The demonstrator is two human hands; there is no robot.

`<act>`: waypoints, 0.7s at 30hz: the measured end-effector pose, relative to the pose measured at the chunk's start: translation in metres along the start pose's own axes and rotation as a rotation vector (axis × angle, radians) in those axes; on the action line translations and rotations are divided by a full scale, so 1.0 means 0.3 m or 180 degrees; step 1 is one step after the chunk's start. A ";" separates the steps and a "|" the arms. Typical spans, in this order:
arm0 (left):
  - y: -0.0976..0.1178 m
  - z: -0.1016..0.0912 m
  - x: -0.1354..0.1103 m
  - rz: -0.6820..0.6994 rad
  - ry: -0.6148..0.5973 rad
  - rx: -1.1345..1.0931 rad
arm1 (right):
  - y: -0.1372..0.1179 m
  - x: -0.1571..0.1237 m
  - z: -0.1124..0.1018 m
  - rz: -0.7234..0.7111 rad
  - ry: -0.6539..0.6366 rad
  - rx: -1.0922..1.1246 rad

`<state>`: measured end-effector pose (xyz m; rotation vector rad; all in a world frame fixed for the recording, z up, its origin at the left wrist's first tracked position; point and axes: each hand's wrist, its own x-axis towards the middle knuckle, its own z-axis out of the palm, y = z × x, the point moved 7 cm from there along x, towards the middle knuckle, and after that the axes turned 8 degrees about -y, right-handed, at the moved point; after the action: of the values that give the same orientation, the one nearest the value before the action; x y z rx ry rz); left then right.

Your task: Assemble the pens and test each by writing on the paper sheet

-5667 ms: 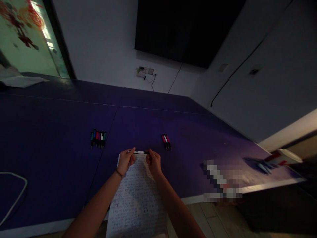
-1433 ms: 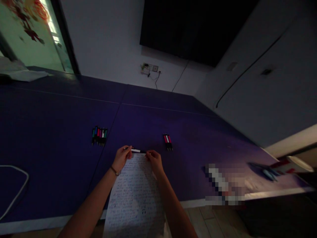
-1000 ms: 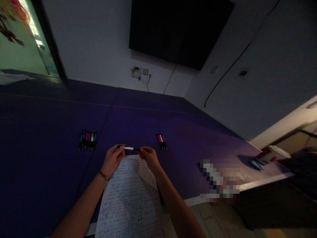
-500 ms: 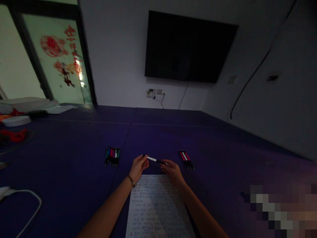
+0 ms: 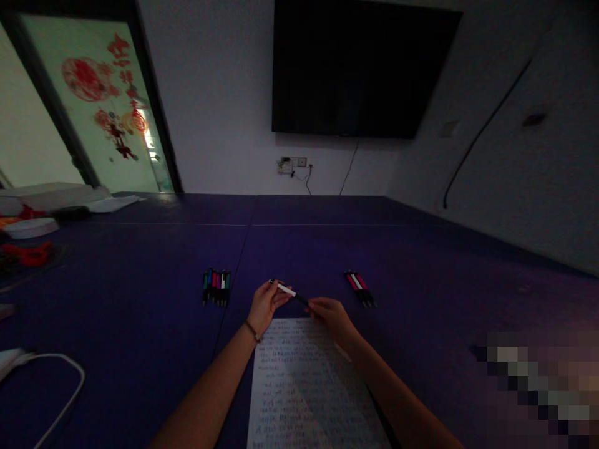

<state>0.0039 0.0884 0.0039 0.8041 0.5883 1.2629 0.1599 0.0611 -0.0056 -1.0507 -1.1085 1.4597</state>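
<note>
Both my hands hold one white-and-black pen [image 5: 289, 291] just above the far edge of a written sheet of paper [image 5: 306, 386]. My left hand [image 5: 265, 304] pinches the pen's left end. My right hand [image 5: 331, 314] grips its dark right end. The pen slants down to the right. To the left lies a row of several coloured pens [image 5: 216, 286]. To the right lie three red, white and black pens [image 5: 359, 287] side by side. Everything rests on a dark purple table [image 5: 140, 299].
A white cable [image 5: 56, 386] loops at the near left. Papers and red items [image 5: 32, 218] lie at the far left of the table. A dark screen [image 5: 360, 68] hangs on the wall behind, with sockets [image 5: 292, 164] below it. A blurred patch covers the near right.
The camera has tilted up, so more wall and screen show. The pen, earlier held level, now slants down to the right. Both hands keep their hold.
</note>
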 end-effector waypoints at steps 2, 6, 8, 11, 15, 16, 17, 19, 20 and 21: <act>0.001 -0.003 0.001 0.0026 0.0008 -0.0063 | -0.008 -0.001 -0.008 -0.0158 0.0139 -0.0001; -0.010 -0.002 0.003 -0.0064 -0.0034 -0.0044 | -0.001 0.001 0.007 -0.0143 0.0083 0.0144; -0.014 0.005 0.003 -0.0097 -0.0111 -0.0027 | 0.005 0.000 0.020 -0.0032 -0.0011 0.0072; -0.016 0.008 0.003 -0.0072 -0.0179 -0.0002 | -0.002 -0.009 0.029 0.0059 -0.0068 -0.0190; -0.011 -0.025 0.011 0.0043 0.0095 0.0076 | -0.025 -0.025 0.036 0.0158 -0.0185 -0.0428; -0.010 -0.036 0.014 0.0067 0.0189 0.0080 | -0.027 -0.029 0.037 0.0212 -0.0202 -0.0404; -0.010 -0.044 0.016 0.0083 0.0249 0.0067 | -0.028 -0.033 0.038 0.0261 -0.0231 -0.0354; -0.009 -0.047 0.019 0.0101 0.0224 -0.0014 | -0.031 -0.038 0.044 0.0313 -0.0317 -0.0214; -0.008 -0.043 0.020 0.0107 0.0155 -0.0068 | -0.033 -0.040 0.048 0.0313 -0.0364 -0.0137; -0.007 -0.038 0.019 0.0108 0.0074 -0.0114 | -0.035 -0.041 0.050 0.0302 -0.0402 -0.0063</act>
<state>-0.0022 0.0961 -0.0043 0.7733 0.5712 1.3117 0.1490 0.0481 0.0086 -1.0488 -1.1776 1.6119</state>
